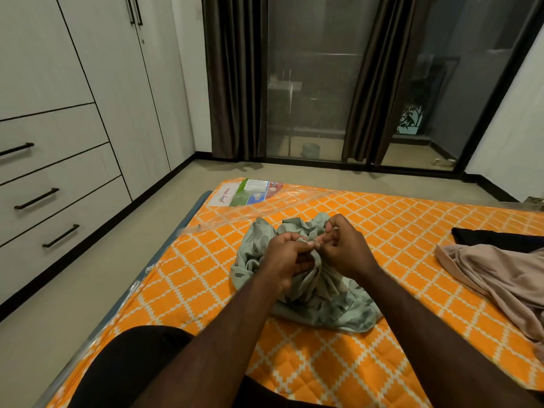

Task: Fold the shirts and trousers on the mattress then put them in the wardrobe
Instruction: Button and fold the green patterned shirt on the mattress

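Grip: left hand (290, 257) curled round a bunched fold of a pale green printed shirt (323, 304); right hand (346, 250) pinching the same cloth at its upper edge, its fingertips almost meeting those of the left. Shirt: crumpled and unfolded, lying near the middle of the mattress (206, 275), the gathered part held a little above the rest between the two hands. Mattress: orange with white lattice quilting, clear plastic wrap loose along the far and left edges, a printed maker's label (250, 192) at the far left corner; set low on a beige floor (88, 290). Other clothing: a beige garment (500, 281) in a loose heap at the right side of the mattress, well apart from the shirt; a black garment (494, 235) just beyond it, the two touching or overlapping. Wardrobe (103, 98): pale, dark bar handles, three drawers low on the left, everything closed, across the floor from the mattress. Far wall: dark brown curtains (235, 78) parted over glass sliding doors (315, 83).
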### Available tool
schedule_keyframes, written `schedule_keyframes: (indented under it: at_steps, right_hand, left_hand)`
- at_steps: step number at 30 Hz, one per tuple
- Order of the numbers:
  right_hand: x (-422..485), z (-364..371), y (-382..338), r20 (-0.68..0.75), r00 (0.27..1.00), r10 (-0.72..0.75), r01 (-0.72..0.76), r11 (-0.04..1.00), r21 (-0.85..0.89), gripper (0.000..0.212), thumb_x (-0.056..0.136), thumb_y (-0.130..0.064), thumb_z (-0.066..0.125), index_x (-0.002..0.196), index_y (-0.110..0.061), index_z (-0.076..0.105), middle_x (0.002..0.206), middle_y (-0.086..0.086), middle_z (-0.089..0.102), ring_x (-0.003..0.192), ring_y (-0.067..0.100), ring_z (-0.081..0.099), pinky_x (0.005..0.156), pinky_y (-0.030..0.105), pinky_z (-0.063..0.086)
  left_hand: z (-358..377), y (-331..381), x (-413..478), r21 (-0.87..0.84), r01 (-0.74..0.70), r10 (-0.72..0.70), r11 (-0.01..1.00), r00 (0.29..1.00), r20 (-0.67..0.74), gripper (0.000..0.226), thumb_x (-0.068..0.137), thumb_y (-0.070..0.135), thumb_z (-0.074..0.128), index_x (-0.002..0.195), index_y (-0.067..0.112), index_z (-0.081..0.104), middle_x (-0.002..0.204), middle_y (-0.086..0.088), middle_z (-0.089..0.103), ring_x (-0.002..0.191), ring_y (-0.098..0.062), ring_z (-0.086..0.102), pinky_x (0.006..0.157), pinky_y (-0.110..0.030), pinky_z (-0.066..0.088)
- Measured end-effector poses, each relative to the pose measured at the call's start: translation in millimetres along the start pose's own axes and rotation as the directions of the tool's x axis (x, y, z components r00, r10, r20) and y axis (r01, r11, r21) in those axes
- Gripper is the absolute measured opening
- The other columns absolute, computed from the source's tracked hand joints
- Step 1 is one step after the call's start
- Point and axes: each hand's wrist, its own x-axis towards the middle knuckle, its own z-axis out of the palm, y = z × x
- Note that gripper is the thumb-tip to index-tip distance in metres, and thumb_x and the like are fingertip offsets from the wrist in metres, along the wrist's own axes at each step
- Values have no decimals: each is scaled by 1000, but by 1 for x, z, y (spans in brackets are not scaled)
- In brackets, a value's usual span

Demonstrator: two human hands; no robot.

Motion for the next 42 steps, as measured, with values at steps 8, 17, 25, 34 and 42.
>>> schedule_keyframes:
  at_steps: [8, 17, 25, 34, 42]
  right_hand:
    - [0, 6, 2, -2, 1000, -1, 0, 998, -59, 25, 88, 3, 62, 98, -11, 44, 81, 0, 62, 69, 13, 58, 57, 21, 40]
    - [-3, 7, 1, -70, 984, -166, 158, 982, -99, 34, 81, -5, 75, 88, -18, 44, 71, -1, 54, 60, 12, 50, 51, 22, 37]
    - [-5, 8, -4, -95, 979, -183, 184, 983, -5, 28, 84, 1, 67, 99, -21, 57, 83, -7, 72, 66, 11, 67, 59, 30, 52]
    - [-6, 3, -8, -95, 993, -73, 79, 995, 58, 20, 83, -9, 79, 95, -18, 65, 84, -8, 74, 62, -1, 68, 57, 14, 50]
    - [-10, 7, -6, -10, 991, -135, 135, 990, -45, 32, 77, -4, 74, 87, -27, 54, 66, -4, 64, 56, 11, 58, 53, 29, 46]
  left_hand:
    - [4, -11, 6, 305, -235, 281, 923, 952, -117, 14, 83, 2, 79, 84, 9, 66, 89, -23, 71, 83, -37, 74, 70, -49, 63]
    - [1, -8, 12, 511, -384, 442, 769, 897, 9, 13, 89, 7, 72, 92, 20, 70, 91, 0, 71, 86, -18, 70, 75, -41, 62]
    - [-5, -13, 17, 305, -302, 356, 903, 924, -141, 27, 91, 4, 70, 108, 22, 59, 101, -10, 72, 93, -25, 71, 76, -40, 61]
    - [-8, -9, 17, 215, -224, 252, 951, 961, -112, 31, 87, 11, 78, 110, 20, 60, 97, -13, 74, 87, -32, 74, 77, -47, 62]
    - [-2, -3, 9, 274, -168, 206, 947, 972, -116, 39, 80, 47, 82, 103, 22, 62, 98, -10, 74, 76, -18, 67, 56, -28, 49]
